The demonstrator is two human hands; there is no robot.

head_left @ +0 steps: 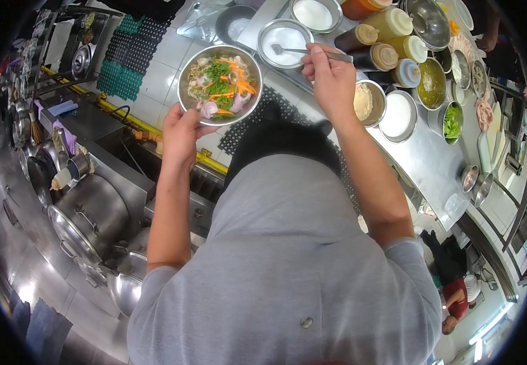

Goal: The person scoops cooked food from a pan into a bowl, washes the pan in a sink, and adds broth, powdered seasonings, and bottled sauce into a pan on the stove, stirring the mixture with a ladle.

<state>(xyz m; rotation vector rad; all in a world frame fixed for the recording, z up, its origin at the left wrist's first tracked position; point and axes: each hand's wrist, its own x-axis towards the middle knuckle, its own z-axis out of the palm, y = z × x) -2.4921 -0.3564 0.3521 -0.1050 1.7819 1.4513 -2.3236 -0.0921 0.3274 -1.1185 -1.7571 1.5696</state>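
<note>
My left hand (181, 135) grips the near left rim of a metal bowl (257, 100), holding it up over the floor. Inside lie chopped greens (219, 76), orange carrot strips (239, 85) and pale purple onion pieces. My right hand (330, 79) pinches the handle of a metal spoon (294, 50). The spoon's tip is over a metal bowl (263, 27) of white granules at the counter's edge; whether it touches them I cannot tell. Close by the right hand stand squeeze bottles (376, 58) with dark sauce and a bowl of beige paste (364, 102).
The steel counter (421, 158) on the right carries more bowls, including one of green leaves (452, 121) and one of yellowish liquid (430, 85). A large lidded pot (87, 213) and a yellow pipe (211, 161) are on the left. Another person (455, 292) is at lower right.
</note>
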